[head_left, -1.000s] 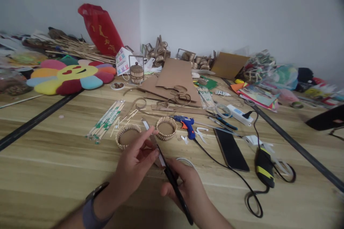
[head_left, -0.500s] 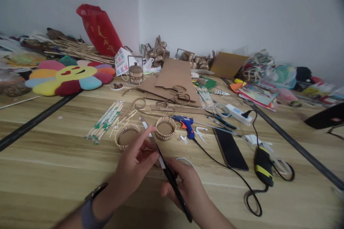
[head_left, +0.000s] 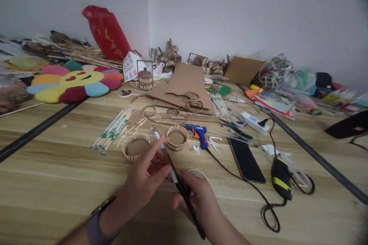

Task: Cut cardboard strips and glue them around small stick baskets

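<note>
A knife with a black handle (head_left: 188,206) and a long shiny blade (head_left: 157,134) slants up and left over the table. My right hand (head_left: 199,195) is closed around the handle, its fingers partly hidden beneath. At the blade is my left hand (head_left: 148,174), index finger stretched across it and thumb against its lower part; the other fingers are curled. Whether a small piece is pinched there too is hidden. Just beyond my left hand lie two round stick-walled rings with brown bases, the left ring (head_left: 126,154) and the right ring (head_left: 187,139).
A blue glue gun (head_left: 201,136) lies beside the right ring, its black cord running right. Further right are a phone (head_left: 247,160), pliers (head_left: 244,133) and a power strip (head_left: 255,122). Packed sticks (head_left: 113,130) lie left; cardboard (head_left: 185,78) is behind. A tape roll (head_left: 198,172) is partly hidden by my right hand.
The blade tip has shifted very slightly right and down, and my left fingertips have moved a little with it. Both hands keep their hold; the table items look unchanged.
</note>
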### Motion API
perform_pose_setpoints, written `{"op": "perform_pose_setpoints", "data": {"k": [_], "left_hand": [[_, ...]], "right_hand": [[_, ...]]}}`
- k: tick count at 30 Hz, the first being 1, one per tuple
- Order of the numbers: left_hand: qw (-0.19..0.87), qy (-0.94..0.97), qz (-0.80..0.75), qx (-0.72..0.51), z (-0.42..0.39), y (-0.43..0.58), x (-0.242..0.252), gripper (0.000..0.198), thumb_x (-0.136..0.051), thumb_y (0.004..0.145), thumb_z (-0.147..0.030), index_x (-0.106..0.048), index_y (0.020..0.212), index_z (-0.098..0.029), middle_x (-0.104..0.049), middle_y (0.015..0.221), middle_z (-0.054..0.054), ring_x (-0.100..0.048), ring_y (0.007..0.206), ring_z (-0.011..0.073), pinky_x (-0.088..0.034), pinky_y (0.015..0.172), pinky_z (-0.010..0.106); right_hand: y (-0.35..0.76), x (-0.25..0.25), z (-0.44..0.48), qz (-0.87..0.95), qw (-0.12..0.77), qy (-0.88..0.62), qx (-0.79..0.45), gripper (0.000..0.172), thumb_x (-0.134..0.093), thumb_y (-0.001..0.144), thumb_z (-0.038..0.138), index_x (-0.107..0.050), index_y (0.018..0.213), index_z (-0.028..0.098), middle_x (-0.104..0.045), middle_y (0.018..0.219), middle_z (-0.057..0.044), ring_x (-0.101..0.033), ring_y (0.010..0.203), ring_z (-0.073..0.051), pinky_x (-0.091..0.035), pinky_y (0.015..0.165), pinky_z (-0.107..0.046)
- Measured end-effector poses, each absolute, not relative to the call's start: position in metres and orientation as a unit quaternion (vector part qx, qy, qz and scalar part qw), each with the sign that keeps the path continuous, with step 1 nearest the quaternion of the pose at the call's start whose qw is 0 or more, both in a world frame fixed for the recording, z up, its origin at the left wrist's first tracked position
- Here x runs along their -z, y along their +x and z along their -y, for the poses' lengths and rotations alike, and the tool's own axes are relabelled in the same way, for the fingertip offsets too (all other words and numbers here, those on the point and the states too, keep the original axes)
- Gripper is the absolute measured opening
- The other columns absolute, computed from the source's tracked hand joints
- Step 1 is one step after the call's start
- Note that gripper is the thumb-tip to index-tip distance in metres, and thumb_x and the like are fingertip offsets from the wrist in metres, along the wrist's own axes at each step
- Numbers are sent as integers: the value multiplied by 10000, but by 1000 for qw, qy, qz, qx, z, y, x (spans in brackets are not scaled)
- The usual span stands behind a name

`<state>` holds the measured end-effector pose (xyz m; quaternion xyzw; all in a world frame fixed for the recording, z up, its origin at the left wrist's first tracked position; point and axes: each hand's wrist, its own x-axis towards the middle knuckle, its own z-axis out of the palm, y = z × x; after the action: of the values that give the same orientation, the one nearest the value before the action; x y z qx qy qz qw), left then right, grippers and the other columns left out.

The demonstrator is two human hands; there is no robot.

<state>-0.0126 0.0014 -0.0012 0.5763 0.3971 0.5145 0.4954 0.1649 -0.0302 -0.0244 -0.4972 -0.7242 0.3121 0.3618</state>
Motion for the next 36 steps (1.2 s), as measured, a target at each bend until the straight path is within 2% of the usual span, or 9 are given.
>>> {"op": "perform_pose_setpoints", "data": {"k": [3, 6, 9, 11, 15, 19, 25, 32, 36], "left_hand": [[508, 570, -383, -519, -2, -12, 2, 592, -732, 860, -349, -560, 1423, -292, -707, 1207, 72, -707, 1018, 259, -639, 781, 350], [505, 551, -387, -540, -4, -13, -1, 605, -739, 857, -375, -548, 1422, -270, -715, 1209, 73, -711, 1013, 248, -627, 802, 343], [475, 526, -419, -567, -7, -15, -4, 519, -735, 860, -398, -612, 1336, -229, -733, 1121, 65, -705, 977, 226, -607, 821, 327], [466, 511, -432, -579, -10, -16, -4, 476, -736, 857, -406, -646, 1280, -208, -735, 1026, 52, -699, 892, 204, -598, 775, 306], [488, 486, -428, -585, -13, -17, -3, 453, -758, 829, -375, -659, 1225, -181, -708, 894, 18, -668, 730, 160, -573, 665, 270], [500, 469, -425, -591, -13, -16, -4, 480, -772, 811, -354, -622, 1231, -176, -709, 901, 14, -665, 721, 155, -564, 655, 266], [508, 464, -419, -593, -10, -12, -2, 691, -792, 805, -372, -470, 1393, -204, -725, 920, 20, -682, 777, 185, -560, 651, 268], [519, 452, -414, -596, -9, -12, -3, 772, -808, 789, -366, -424, 1440, -209, -729, 923, 23, -696, 817, 205, -559, 655, 269], [524, 449, -409, -597, -9, -11, -3, 792, -816, 786, -365, -415, 1453, -214, -726, 899, 12, -693, 768, 196, -558, 639, 273]], "right_hand": [[166, 27, 30, 729, 354, -502, -302, 536, -663, 782, 749, -763, 936, 245, -638, 614, 0, -570, 626, -199, -448, 594, -257], [165, 26, 31, 733, 353, -507, -285, 603, -646, 747, 806, -740, 817, 215, -586, 571, 14, -483, 545, -154, -389, 517, -233], [163, 25, 31, 731, 355, -512, -277, 671, -600, 738, 857, -722, 763, 197, -550, 537, 20, -425, 495, -129, -321, 461, -230], [162, 24, 32, 733, 356, -514, -270, 684, -584, 744, 866, -714, 741, 195, -568, 542, 10, -438, 492, -127, -315, 460, -232], [160, 24, 32, 739, 363, -511, -248, 681, -602, 738, 860, -733, 803, 195, -623, 577, -4, -479, 498, -132, -330, 471, -233], [160, 25, 32, 739, 359, -511, -254, 668, -631, 734, 841, -749, 847, 194, -648, 600, -12, -531, 512, -149, -350, 477, -238], [162, 23, 31, 752, 335, -498, -275, 679, -672, 764, 774, -736, 1184, 245, -741, 773, -45, -655, 656, -219, -490, 617, -269], [162, 22, 31, 730, 359, -487, -319, 703, -666, 757, 788, -754, 1161, 219, -763, 805, -46, -671, 681, -206, -513, 635, -248], [163, 24, 31, 740, 343, -498, -294, 661, -657, 761, 784, -780, 1078, 218, -720, 689, -22, -614, 584, -180, -476, 558, -236]]}}
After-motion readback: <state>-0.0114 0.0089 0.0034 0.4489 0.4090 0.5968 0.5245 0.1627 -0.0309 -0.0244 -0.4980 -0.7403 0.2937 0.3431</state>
